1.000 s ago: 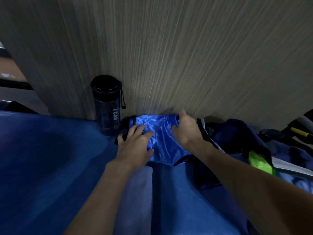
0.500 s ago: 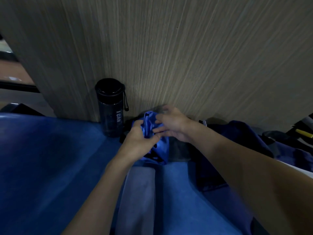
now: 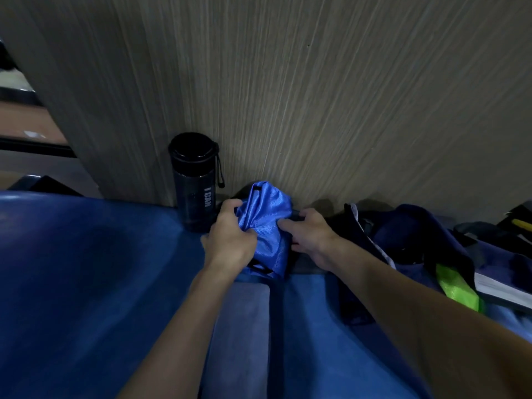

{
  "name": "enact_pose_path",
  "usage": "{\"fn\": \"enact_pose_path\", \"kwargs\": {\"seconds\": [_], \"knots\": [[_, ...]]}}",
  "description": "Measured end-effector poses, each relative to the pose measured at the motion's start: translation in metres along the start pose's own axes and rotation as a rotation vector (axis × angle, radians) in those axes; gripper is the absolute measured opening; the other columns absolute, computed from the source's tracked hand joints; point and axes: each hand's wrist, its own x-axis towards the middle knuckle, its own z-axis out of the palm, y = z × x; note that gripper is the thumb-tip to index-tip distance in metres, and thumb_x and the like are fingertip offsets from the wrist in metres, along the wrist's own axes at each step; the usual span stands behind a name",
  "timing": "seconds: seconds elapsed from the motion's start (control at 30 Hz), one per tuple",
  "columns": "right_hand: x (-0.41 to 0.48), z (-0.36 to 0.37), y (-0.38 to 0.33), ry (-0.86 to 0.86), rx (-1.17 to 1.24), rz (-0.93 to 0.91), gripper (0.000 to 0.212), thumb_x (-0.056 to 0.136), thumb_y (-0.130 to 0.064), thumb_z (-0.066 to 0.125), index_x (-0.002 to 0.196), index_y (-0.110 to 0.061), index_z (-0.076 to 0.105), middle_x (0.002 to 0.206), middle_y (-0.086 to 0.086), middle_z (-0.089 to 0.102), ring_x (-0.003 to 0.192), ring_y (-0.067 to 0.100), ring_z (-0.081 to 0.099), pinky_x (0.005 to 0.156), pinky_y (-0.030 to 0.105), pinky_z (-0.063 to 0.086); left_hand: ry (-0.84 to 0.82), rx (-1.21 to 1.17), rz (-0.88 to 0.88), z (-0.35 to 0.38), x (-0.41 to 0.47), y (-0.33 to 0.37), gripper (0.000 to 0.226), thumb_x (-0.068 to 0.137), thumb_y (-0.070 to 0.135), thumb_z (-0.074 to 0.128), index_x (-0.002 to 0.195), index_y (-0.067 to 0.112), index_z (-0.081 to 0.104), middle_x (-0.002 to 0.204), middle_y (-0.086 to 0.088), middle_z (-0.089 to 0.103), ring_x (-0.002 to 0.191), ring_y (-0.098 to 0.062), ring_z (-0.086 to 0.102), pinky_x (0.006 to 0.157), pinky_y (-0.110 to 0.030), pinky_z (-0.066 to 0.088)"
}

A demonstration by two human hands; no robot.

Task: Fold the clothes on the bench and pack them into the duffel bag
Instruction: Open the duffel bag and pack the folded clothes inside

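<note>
While both hands are meeting at the middle of the frame, a shiny bright-blue satin garment (image 3: 267,226) with black trim is sitting bunched between them, its upper end rising toward the wall. The left hand (image 3: 230,240) is gripping the garment's left side, with its fingers curled into the cloth. The right hand (image 3: 311,240) is pinching the right side, its thumb pressing on the front of the blue cloth while its fingers are curling round behind, where something dark is lying. The garment's lower end is resting at the far edge of the blue padded tabletop (image 3: 86,269), which is filling the lower left and lower centre of the frame.

Just left of the garment, a tall black plastic water bottle (image 3: 195,182) with white lettering and a strap loop is standing upright against the grey-brown wood-grain wall panel (image 3: 316,96), which is taking up the whole upper half. At the right of the frame, a dark navy fabric heap (image 3: 417,240) with pale grey edging is lying on the tabletop; whether it is the duffel bag or clothing is hard to tell. A neon-green strip (image 3: 457,286) is showing at its lower right, and a small yellow object (image 3: 522,224) is peeking in at the right edge.
</note>
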Motion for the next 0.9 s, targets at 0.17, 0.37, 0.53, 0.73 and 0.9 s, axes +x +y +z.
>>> {"fn": "enact_pose_path", "kwargs": {"seconds": [0.17,0.37,0.53,0.73,0.9], "knots": [[0.006,0.013,-0.003,-0.019,0.181,0.073,0.045,0.074,-0.016,0.080,0.113,-0.001,0.061,0.100,0.015,0.073,0.087,0.029,0.073,0.082,0.051,0.059,0.074,-0.078,0.011,-0.002,0.002,-0.001,0.046,0.082,0.024,0.061,0.127,0.031,0.052,0.119,0.005,0.055,0.099,-0.013,0.061,0.087,-0.033,0.052],[-0.001,0.015,-0.017,-0.086,0.320,0.103,0.037,0.077,-0.009,0.079,0.110,0.000,0.065,0.095,0.018,0.074,0.082,0.033,0.073,0.076,0.052,0.059,0.039,-0.276,0.000,-0.004,0.006,-0.003,0.055,0.091,0.026,0.066,0.143,0.022,0.045,0.132,0.002,0.050,0.101,-0.007,0.054,0.079,-0.019,0.043],[-0.019,0.012,-0.034,-0.109,0.392,-0.021,0.027,0.083,-0.004,0.071,0.109,-0.001,0.066,0.099,0.019,0.073,0.088,0.034,0.072,0.078,0.051,0.059,0.022,-0.363,0.110,-0.004,0.000,0.005,0.031,0.090,0.015,0.070,0.114,0.032,0.062,0.108,0.010,0.071,0.099,-0.011,0.069,0.080,-0.023,0.053],[-0.055,-0.007,-0.051,-0.140,0.524,-0.161,0.027,0.085,0.000,0.067,0.112,0.003,0.062,0.109,0.022,0.070,0.098,0.037,0.069,0.084,0.052,0.057,-0.026,-0.332,0.338,-0.012,-0.023,0.030,0.026,0.087,0.017,0.077,0.102,0.035,0.067,0.099,0.009,0.075,0.093,-0.007,0.071,0.076,-0.020,0.055],[-0.091,-0.034,-0.050,-0.164,0.616,-0.245,0.024,0.086,0.000,0.066,0.110,-0.001,0.064,0.105,0.020,0.069,0.096,0.033,0.068,0.089,0.050,0.055,-0.176,-0.383,0.278,-0.019,-0.053,0.039,0.038,0.076,0.033,0.077,0.112,0.028,0.067,0.105,0.009,0.075,0.098,-0.010,0.072,0.080,-0.026,0.057]]}}
